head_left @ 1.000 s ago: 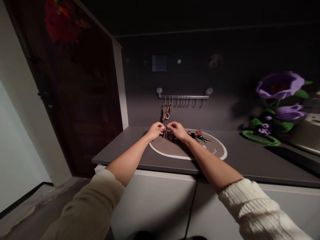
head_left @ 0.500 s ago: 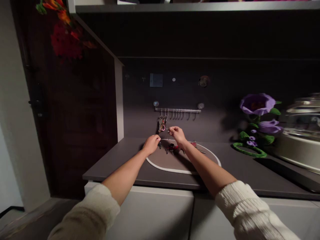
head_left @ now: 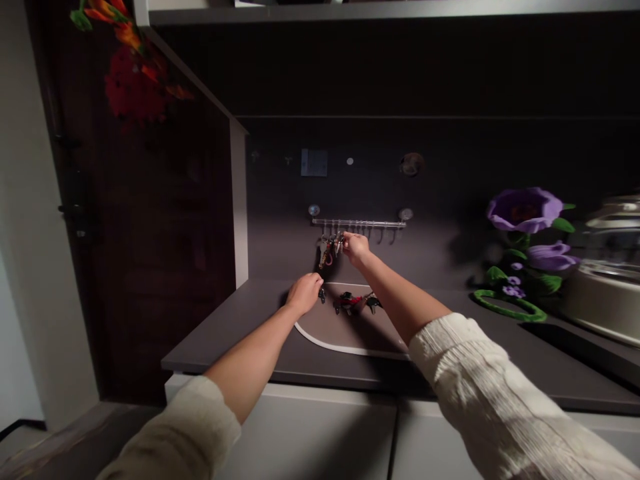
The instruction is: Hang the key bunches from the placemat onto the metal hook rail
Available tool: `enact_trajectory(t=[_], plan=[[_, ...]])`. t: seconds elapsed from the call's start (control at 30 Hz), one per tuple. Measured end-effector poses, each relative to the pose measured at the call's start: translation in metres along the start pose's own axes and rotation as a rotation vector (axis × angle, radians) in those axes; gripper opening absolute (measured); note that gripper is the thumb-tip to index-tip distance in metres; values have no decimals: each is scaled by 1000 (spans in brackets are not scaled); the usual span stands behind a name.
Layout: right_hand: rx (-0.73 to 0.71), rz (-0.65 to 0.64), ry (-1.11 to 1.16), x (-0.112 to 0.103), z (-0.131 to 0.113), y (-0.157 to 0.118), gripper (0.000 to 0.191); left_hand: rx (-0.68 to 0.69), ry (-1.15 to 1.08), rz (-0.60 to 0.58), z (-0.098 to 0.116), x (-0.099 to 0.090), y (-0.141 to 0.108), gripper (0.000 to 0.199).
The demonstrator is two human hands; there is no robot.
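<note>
A clear rail [head_left: 359, 223] with several hooks is fixed to the dark back wall, and keys [head_left: 324, 252] hang from its left part. At the rail, my right hand [head_left: 357, 247] pinches a small bunch of keys [head_left: 339, 245] just right of the hanging ones. Lower down, my left hand [head_left: 305, 293] is closed on a small dark key item [head_left: 322, 295] over the left side of a brown mat [head_left: 327, 332] with a white rim. More keys [head_left: 350, 301], some with red and black parts, lie on the mat; my right forearm hides its right part.
Purple crocheted flowers [head_left: 525, 212] with a green ring base [head_left: 510, 313] stand on the counter [head_left: 225, 327] at the right. Beside them are a cream and glass appliance [head_left: 610, 280] and a long black object [head_left: 575, 350]. A shelf edge [head_left: 380, 15] runs overhead.
My right hand has risen from above the mat to the hooks, bringing its keys beside the hanging ones. My left hand has hardly moved. The view has shifted slightly.
</note>
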State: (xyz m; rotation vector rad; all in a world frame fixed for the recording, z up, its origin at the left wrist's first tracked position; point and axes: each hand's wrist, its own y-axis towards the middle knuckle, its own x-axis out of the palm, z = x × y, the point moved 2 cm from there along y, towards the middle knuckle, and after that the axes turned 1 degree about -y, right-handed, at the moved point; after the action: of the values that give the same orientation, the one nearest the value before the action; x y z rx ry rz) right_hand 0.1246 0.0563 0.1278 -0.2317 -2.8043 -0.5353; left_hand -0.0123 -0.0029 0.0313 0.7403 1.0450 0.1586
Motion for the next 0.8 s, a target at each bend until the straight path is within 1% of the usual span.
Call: enact_trajectory(t=[0.1,0.33,0.57,0.8], plan=[[76,38,89,5,0,6,25,4,35,-11,0,0,0,26],[137,114,157,9,2,17,20,-15,57,-30,-2,1,1,26],[162,133,161,9,5,16,16,-9,67,-26,-2,2,2,26],[178,95,151,4,11,14,19,-33,85,-5,-6,1,3,26]])
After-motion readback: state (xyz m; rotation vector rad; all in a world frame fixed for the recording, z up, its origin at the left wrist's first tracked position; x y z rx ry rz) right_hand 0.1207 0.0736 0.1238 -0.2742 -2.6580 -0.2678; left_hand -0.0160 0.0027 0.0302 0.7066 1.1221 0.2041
